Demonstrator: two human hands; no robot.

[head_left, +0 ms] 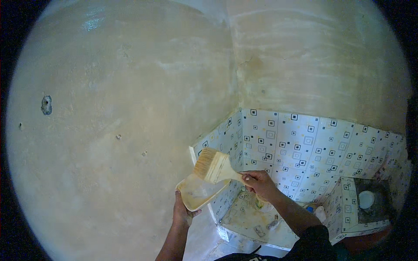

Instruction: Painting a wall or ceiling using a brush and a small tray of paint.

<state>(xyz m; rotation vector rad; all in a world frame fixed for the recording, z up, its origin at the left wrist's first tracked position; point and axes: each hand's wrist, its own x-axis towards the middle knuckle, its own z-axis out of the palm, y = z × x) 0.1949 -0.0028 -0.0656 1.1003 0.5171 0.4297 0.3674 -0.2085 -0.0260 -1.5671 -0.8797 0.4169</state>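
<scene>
Bare plaster walls (109, 130) meet patterned tiles (300, 148) at four o'clock. The right hand (260, 182) clamps a light, soft-bristled brush (214, 166) by its handle; the left hand (182, 213) grips a probably slippery plastic tray (198, 193) from beneath.

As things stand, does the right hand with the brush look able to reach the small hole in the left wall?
Probably yes: the right hand holds the paintbrush over the tray in the left hand, and only bare wall lies between it and the hole.
</scene>
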